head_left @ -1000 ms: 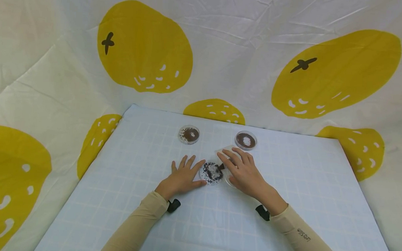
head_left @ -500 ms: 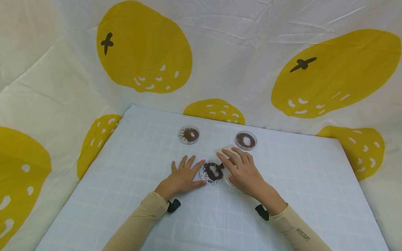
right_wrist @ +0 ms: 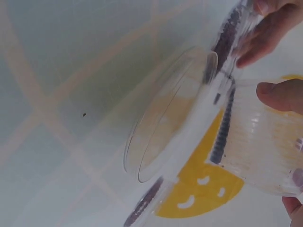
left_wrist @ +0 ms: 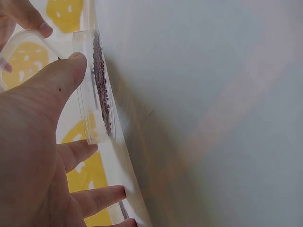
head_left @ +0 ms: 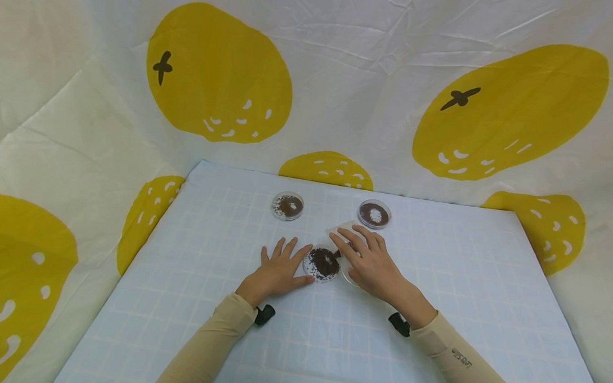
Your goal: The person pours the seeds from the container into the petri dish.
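My left hand (head_left: pixel 277 274) rests on the table with its fingers spread. Its thumb and index fingertip hold a clear petri dish (head_left: pixel 310 267) at opposite sides of the rim. Dark brown granules (head_left: pixel 325 263) cover much of the dish's middle and right. My right hand (head_left: pixel 374 266) grips a clear ribbed plastic container (right_wrist: pixel 265 137), tipped on its side with its mouth toward the dish. A band of dark granules lies along the container's lower side. Under the right hand sits a clear round dish or lid (right_wrist: pixel 165 120), mostly hidden in the head view.
Two more petri dishes with brown granules stand farther back, one at left (head_left: pixel 287 206) and one at right (head_left: pixel 374 214). A pale blue checked cloth (head_left: pixel 209 222) covers the table. Behind it hangs a white curtain (head_left: pixel 350 91) printed with yellow fruit.
More dark granules have spread over the petri dish, leaving less white showing in its middle. Both hands and the tipped container have stayed nearly in place.
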`<state>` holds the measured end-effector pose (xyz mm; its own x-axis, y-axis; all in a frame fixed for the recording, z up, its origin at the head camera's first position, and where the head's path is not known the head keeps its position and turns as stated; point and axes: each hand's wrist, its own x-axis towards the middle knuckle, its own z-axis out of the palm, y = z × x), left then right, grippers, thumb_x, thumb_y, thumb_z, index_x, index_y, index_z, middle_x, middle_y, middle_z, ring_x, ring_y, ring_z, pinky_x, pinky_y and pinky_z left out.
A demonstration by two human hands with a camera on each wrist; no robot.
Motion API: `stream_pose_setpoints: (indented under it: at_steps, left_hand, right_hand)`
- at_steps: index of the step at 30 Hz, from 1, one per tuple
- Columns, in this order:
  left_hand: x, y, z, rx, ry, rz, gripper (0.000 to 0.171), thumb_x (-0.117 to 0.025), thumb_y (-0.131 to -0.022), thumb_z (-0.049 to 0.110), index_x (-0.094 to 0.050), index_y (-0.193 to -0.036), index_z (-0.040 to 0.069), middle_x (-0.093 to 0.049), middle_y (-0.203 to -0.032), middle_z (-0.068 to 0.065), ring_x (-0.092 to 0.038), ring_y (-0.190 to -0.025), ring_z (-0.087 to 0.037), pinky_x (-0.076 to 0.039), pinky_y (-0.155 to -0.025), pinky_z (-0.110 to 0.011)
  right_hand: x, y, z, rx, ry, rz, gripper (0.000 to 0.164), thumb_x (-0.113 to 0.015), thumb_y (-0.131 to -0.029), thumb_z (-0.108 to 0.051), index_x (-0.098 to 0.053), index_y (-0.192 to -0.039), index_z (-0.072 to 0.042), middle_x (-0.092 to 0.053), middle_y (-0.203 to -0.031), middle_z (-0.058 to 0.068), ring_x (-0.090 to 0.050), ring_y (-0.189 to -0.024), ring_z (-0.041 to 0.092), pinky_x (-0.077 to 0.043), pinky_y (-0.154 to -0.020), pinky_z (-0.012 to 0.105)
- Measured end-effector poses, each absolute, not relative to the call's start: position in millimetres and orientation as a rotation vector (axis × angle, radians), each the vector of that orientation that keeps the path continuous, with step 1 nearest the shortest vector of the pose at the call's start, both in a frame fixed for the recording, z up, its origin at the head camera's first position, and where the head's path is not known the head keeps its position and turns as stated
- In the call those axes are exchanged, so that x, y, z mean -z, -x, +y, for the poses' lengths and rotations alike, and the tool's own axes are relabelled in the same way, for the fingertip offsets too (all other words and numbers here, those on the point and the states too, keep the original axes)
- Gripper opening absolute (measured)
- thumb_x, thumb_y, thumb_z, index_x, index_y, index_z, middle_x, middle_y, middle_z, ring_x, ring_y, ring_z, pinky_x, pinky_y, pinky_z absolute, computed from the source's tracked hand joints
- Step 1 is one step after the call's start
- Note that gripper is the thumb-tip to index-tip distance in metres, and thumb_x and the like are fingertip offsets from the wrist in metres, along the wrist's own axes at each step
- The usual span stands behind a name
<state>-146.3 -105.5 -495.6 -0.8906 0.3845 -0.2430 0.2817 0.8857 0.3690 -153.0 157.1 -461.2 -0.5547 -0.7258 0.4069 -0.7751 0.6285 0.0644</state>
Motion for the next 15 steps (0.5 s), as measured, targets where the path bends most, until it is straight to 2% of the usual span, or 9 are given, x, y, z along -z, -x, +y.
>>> stream_pose_setpoints:
  at_steps: [15]
  left_hand:
    - [493.9,145.0,-105.7,-0.478,-0.505,2.753,0.081,-0.058,-0.093,0.063,-0.027,-0.159,0.029,-0.017,-0.164,-0.015,-0.007,-0.149,-0.044,-0.008,-0.108,-0.076]
  right_hand:
    - [459.7,152.5,157.0,-0.164,-1.194,-2.455,0.099,-0.087,-0.071,-0.011,-0.035,-0.155,-0.014,-0.041,-0.151,0.012,-0.034,-0.137,0.041,-0.036,-0.099,0.061]
